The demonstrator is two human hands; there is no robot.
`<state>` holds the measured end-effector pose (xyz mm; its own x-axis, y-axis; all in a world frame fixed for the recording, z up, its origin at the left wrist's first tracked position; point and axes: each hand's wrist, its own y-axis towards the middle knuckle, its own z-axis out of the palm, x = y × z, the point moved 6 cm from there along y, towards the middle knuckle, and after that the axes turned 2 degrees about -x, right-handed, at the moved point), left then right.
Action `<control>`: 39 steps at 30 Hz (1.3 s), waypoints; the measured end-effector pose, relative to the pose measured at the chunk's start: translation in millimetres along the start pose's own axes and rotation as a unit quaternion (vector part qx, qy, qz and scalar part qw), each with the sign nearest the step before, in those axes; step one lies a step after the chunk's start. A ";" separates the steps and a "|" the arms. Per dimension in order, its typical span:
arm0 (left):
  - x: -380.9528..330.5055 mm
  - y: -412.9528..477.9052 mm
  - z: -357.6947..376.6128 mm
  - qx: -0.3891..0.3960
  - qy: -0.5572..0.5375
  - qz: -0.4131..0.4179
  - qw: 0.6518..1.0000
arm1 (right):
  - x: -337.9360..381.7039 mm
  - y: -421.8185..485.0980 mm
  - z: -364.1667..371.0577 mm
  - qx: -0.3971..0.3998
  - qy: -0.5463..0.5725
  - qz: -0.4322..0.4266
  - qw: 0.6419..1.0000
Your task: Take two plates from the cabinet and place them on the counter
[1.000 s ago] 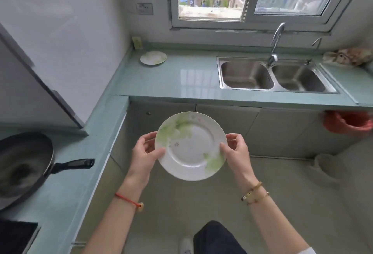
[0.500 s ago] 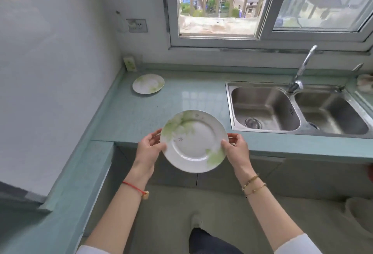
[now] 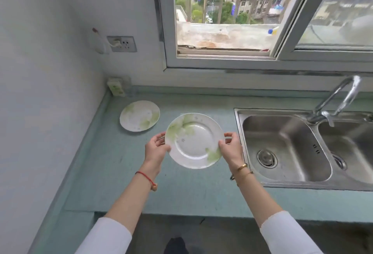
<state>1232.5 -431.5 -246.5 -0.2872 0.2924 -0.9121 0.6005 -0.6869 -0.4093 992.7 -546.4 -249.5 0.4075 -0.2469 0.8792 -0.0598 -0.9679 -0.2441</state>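
Holding the second plate [image 3: 194, 142] by its two side rims, the left hand [image 3: 156, 150] and the right hand [image 3: 231, 149] have their fingers closed on it, above the green counter [image 3: 113, 159]. A first plate [image 3: 139, 115] lies flat on the counter near the wall corner, well left of the sink [image 3: 286, 147].

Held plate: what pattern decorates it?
White held plate with pale green leaf patches and tiny flowers; head view.
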 end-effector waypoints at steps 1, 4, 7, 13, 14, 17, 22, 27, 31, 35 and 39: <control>-0.2 12.5 3.5 0.004 0.005 -0.004 1.000 | -0.8 9.5 6.6 -0.005 -0.005 0.008 1.000; 1.0 60.1 13.1 0.015 0.026 -0.024 0.999 | -2.5 43.1 31.0 -0.018 -0.023 0.042 0.999; 6.1 96.1 20.9 0.020 0.051 -0.036 0.998 | -2.8 70.9 49.1 -0.021 -0.045 0.063 0.997; 15.9 161.5 44.1 0.031 0.070 -0.061 0.995 | -8.4 125.1 74.1 -0.029 -0.069 0.094 0.993; 17.5 171.9 49.4 0.038 0.076 -0.068 0.994 | -10.5 133.9 76.8 -0.026 -0.071 0.101 0.992; 23.1 199.7 64.2 0.053 0.091 -0.084 0.991 | -18.0 158.0 82.5 -0.017 -0.083 0.117 0.990; 29.7 229.3 78.6 0.052 0.099 -0.099 0.989 | -22.4 186.5 92.9 0.011 -0.091 0.125 0.988; 33.9 241.5 86.5 0.057 0.108 -0.119 0.985 | -24.9 202.7 99.1 0.017 -0.092 0.131 0.987; 37.6 245.1 91.2 0.068 0.105 -0.134 0.983 | -25.1 208.9 102.7 0.022 -0.089 0.131 0.987; 38.8 248.0 92.3 0.082 0.113 -0.142 0.980 | -27.3 211.6 104.6 0.028 -0.093 0.131 0.987; 39.0 248.5 93.0 0.078 0.114 -0.139 0.981 | -28.4 213.4 107.0 0.029 -0.085 0.139 0.986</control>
<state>1301.2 -652.6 -381.7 -0.2387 0.6120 -0.7539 0.3956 -0.6478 -0.6511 1065.8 -740.9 -370.3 0.5306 -0.4854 0.6949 -0.1408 -0.8589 -0.4924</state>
